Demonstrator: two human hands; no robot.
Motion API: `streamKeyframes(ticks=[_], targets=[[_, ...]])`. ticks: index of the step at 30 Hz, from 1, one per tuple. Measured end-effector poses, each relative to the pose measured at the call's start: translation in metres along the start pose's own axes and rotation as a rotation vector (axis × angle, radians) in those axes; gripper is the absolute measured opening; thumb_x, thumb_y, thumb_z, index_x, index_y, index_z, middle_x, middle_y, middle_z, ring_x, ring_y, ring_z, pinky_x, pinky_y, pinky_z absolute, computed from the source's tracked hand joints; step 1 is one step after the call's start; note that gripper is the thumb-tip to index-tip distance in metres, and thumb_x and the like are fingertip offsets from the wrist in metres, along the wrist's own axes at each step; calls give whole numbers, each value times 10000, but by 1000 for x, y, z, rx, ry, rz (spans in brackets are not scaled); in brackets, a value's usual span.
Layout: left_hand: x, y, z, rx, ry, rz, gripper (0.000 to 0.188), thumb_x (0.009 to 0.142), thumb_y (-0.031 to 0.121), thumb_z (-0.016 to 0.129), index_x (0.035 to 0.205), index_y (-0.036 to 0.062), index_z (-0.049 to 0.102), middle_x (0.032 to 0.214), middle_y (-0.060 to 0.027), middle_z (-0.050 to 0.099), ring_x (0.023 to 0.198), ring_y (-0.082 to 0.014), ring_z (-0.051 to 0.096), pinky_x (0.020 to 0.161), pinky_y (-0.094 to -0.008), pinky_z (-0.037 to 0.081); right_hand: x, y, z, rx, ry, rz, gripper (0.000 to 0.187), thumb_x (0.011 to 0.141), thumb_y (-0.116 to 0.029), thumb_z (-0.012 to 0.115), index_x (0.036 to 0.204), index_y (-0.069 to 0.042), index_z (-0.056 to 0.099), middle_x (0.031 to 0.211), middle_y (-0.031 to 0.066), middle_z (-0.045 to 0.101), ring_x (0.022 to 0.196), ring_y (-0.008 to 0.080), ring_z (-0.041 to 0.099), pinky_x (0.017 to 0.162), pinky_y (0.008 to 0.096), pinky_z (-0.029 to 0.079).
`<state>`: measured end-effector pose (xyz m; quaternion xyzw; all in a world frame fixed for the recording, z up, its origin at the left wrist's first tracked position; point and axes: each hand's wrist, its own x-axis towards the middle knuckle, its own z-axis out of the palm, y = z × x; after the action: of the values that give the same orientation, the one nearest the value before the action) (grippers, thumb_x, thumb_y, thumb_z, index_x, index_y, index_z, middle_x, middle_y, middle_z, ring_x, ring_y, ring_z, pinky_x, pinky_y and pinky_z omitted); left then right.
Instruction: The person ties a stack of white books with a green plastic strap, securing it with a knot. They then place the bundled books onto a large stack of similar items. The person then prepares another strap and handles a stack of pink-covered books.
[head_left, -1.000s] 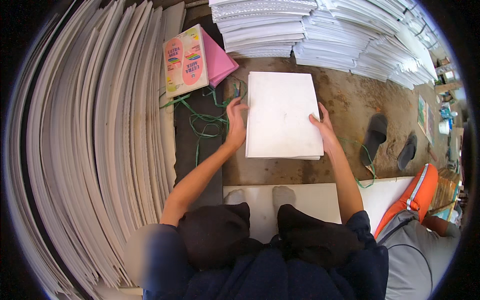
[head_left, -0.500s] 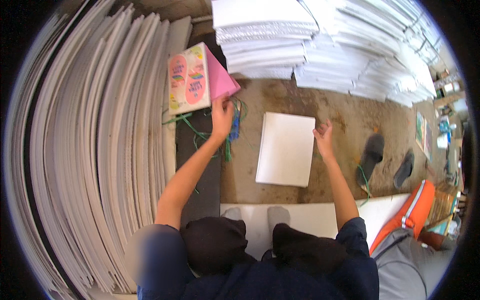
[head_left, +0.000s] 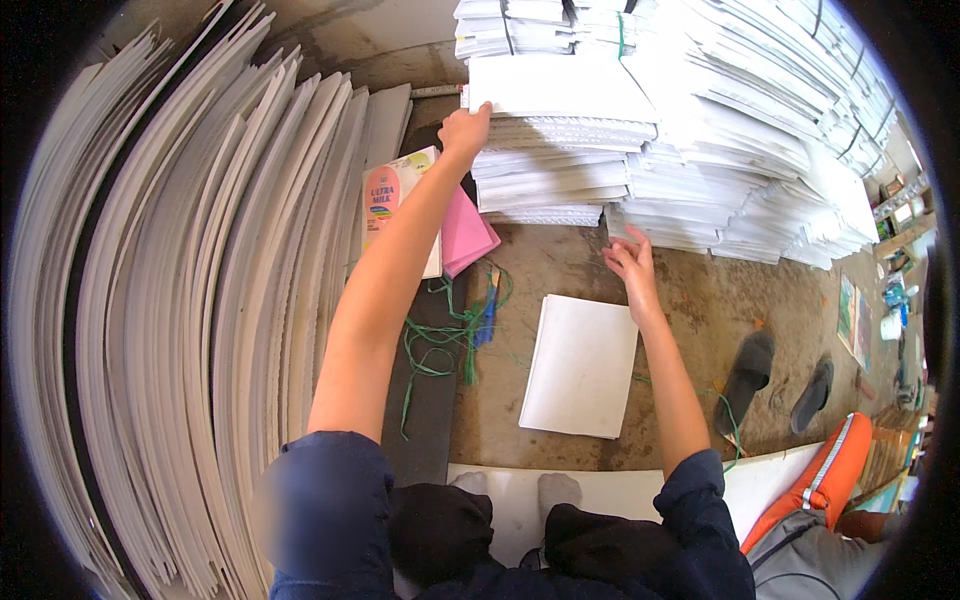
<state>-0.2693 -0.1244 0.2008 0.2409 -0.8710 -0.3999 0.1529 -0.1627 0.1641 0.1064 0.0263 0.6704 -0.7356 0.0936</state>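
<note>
My left hand [head_left: 466, 130] reaches to the left edge of a tall stack of white cardboard sheets [head_left: 560, 85]. Its fingers are curled at the top layers, the thumb over the upper face and the other fingertips partly hidden. My right hand [head_left: 632, 272] hovers with fingers apart and nothing in it, between that stack and a small pile of white sheets [head_left: 580, 365] on the floor. Below my left forearm lie a printed carton sheet [head_left: 385, 200], partly covered by the arm, and pink sheets [head_left: 466, 235].
Long cardboard sheets [head_left: 180, 300] stand on edge along the left. Tangled green string [head_left: 440, 340] lies by a blue-handled tool [head_left: 487, 315]. Dark slippers [head_left: 750, 372] rest on the floor at right. Another person's orange sleeve or garment [head_left: 825, 465] shows lower right.
My left hand has moved from the pink sheets up to the tall white stack. My right hand has left the small pile's edge and gone forward. The view has tilted upward.
</note>
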Motion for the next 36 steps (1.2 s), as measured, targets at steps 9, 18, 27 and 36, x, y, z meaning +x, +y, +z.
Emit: streamKeyframes(ticks=[9, 18, 27, 36], targets=[[-6, 18, -19, -806, -324, -331, 457, 664, 209, 706, 1006, -44, 540, 921, -163, 579, 841, -245, 569, 747, -333, 466, -8, -11, 1, 129, -63, 25, 484, 876, -204, 489, 1278, -51, 267, 1178, 175, 437, 1027, 250, 504, 927, 369, 392], [-202, 2, -37, -1170, -529, -245, 661, 701, 94, 680, 1216, 7, 275, 1161, -101, 432, 1069, -227, 458, 888, -358, 405, -25, -63, 55, 732, -223, 36, 604, 859, -364, 516, 1293, -32, 258, 1269, 168, 382, 1136, 254, 427, 962, 382, 348], [-262, -140, -36, -1062, -811, -351, 570, 857, 319, 521, 1314, 48, 315, 1292, -133, 398, 1199, -215, 380, 967, -374, 346, -89, -21, 11, 428, -111, 147, 684, 735, -214, 669, 1260, 9, 292, 1175, 137, 441, 1087, 243, 440, 905, 356, 378], [-300, -146, 42, -452, -673, 92, 900, 746, 288, 673, 1341, -15, 69, 1320, -198, 282, 1223, -271, 299, 1006, -365, 263, -133, 57, -32, -144, -1, 286, 757, 736, -338, 675, 1278, 4, 272, 1239, 151, 411, 1115, 234, 428, 921, 336, 364]])
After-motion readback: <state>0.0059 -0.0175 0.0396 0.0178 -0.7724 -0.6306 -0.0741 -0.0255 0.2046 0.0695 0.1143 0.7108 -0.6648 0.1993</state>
